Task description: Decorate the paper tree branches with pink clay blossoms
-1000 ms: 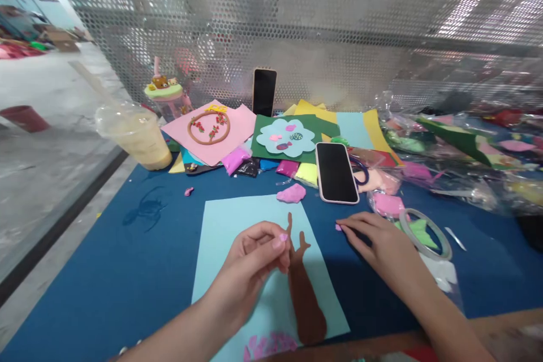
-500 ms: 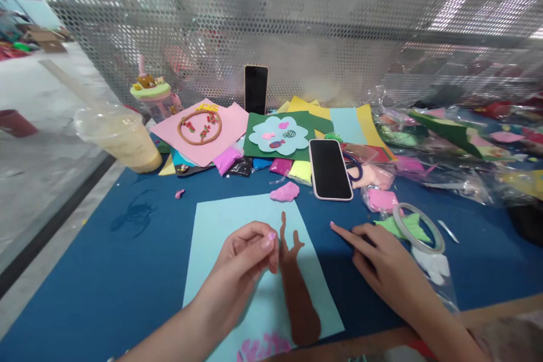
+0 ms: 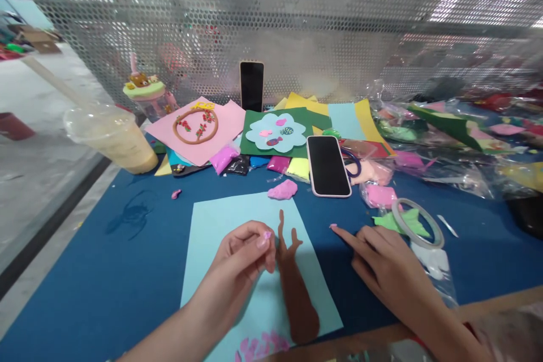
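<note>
My left hand (image 3: 240, 266) is closed, with a small bit of pink clay (image 3: 267, 235) pinched between thumb and forefinger. It hovers over a light blue sheet of paper (image 3: 212, 226) that carries a brown tree trunk shape (image 3: 297, 294). Several flat pink clay pieces (image 3: 263, 345) lie along the sheet's near edge. Right of the paper, my right hand (image 3: 379, 263) rests on the table with its index finger stretched out. That fingertip touches another tiny pink bit (image 3: 333, 225), and the other fingers are loosely bent. A larger pink clay lump (image 3: 283, 189) lies at the paper's far edge.
Past the paper lie a phone (image 3: 328, 167), packets of coloured clay (image 3: 279, 164) and decorated cards (image 3: 223, 119). A tape roll (image 3: 418, 223) sits beyond my right hand. On the left stand a plastic drink cup (image 3: 114, 136) and a lidded cup (image 3: 146, 93).
The view has shifted slightly. Both hands keep nearly the same places; the pink bit under my right index finger now lies flatter at the fingertip.
</note>
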The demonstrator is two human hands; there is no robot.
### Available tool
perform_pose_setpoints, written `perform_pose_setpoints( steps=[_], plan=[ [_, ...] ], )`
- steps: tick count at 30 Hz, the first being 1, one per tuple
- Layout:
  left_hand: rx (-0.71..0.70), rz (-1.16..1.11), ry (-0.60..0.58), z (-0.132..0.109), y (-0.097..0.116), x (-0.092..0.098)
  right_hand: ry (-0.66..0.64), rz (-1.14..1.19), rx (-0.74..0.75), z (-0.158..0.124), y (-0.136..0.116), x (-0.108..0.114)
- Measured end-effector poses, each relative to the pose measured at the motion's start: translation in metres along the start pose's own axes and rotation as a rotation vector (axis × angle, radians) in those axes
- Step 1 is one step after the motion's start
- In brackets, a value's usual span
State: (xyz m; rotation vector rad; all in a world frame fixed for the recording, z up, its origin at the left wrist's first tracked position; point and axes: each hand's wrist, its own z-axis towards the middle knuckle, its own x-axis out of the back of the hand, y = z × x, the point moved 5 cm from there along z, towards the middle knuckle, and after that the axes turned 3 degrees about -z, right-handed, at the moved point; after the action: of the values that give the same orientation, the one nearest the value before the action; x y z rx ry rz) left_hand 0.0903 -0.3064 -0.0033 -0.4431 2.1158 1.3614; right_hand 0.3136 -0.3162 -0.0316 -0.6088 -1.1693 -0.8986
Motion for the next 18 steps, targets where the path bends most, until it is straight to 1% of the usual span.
perform_pose_setpoints(
  steps=[3,5,8,10,13,18],
  plan=[
    [-0.006,-0.01,-0.015,0.0,0.0,0.0,0.018,0.016,0.001,-0.002,-0.001,0.001],
    [-0.012,-0.009,-0.015,0.0,0.0,0.001,0.032,0.066,-0.013,-0.002,0.0,0.001],
    [-0.015,-0.016,-0.012,0.0,0.0,0.002,0.141,0.107,-0.079,-0.001,0.005,0.005],
    [-0.016,-0.014,-0.025,0.0,0.0,0.001,0.219,0.079,-0.098,0.003,0.008,0.009],
    [-0.031,0.005,-0.046,-0.001,0.001,-0.001,0.241,0.029,-0.034,0.013,0.009,0.011],
    [-0.025,0.016,-0.03,-0.003,0.002,0.0,0.236,0.005,0.055,0.025,0.011,0.011]
  ],
)
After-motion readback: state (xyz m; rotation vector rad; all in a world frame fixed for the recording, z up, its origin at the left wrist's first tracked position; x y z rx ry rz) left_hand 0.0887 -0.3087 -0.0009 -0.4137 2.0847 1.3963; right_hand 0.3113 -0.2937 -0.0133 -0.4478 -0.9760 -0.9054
